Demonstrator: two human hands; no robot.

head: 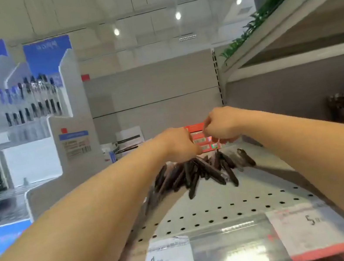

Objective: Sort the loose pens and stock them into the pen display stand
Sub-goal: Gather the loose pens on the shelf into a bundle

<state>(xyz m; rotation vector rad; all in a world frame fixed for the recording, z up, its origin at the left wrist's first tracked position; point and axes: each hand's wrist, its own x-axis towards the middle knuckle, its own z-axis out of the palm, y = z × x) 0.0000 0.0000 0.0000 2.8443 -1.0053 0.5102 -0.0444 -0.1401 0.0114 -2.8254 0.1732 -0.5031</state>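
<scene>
Both bare arms reach forward over a pale perforated shelf [226, 208], and the two hands meet just above a heap of dark pens [199, 171] lying loose near the back of that shelf. The left hand [179, 144] is curled knuckles-up with its fingers turned down into the top of the heap; its fingertips are hidden behind the hand, so I cannot tell whether they grip a pen or only touch the pile. The right hand [220, 125] is bunched into a loose fist just beside it, fingers drawn together, and something thin and pale seems pinched under them, directly over the heap; the blur keeps me from saying what it is. One pen [246, 157] lies a little apart at the right edge of the pile. Behind the hands sits a stack of red boxes [198, 136]. To the left stands the white pen display stand [34, 122], well apart from the heap, with rows of dark-capped pens upright in its tiers. Price tags [171, 260] line the shelf's front edge.
</scene>
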